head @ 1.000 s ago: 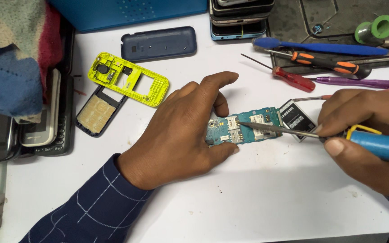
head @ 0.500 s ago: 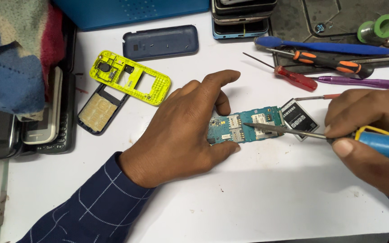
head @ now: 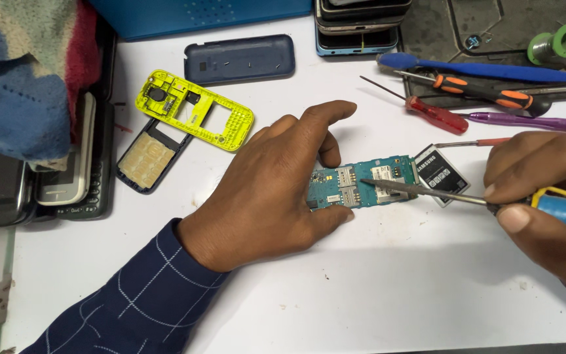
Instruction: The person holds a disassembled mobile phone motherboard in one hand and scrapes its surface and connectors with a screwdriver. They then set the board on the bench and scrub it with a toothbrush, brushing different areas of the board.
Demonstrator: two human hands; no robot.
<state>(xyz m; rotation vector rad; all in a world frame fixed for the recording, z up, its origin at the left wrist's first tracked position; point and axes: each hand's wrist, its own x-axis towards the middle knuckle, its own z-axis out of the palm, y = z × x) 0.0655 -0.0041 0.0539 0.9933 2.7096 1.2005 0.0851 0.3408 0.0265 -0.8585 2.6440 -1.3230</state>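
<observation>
My left hand (head: 273, 180) lies flat on the white table and pins the left end of a teal phone circuit board (head: 368, 183) between thumb and fingers. My right hand (head: 545, 203) grips a blue-handled soldering iron (head: 558, 210) with a yellow collar. Its metal tip (head: 369, 183) rests on the middle of the board. A small black and white phone battery (head: 441, 176) lies just right of the board, under the iron's shaft.
A yellow phone frame (head: 194, 110), a dark keypad piece (head: 145, 157) and a dark blue back cover (head: 240, 59) lie to the upper left. Several screwdrivers (head: 486, 92) lie at the upper right. Stacked phones (head: 355, 26) sit at the top, more phones and a cloth (head: 27, 85) at left.
The view has shifted slightly. The iron's tip stays on the board and both hands keep their hold.
</observation>
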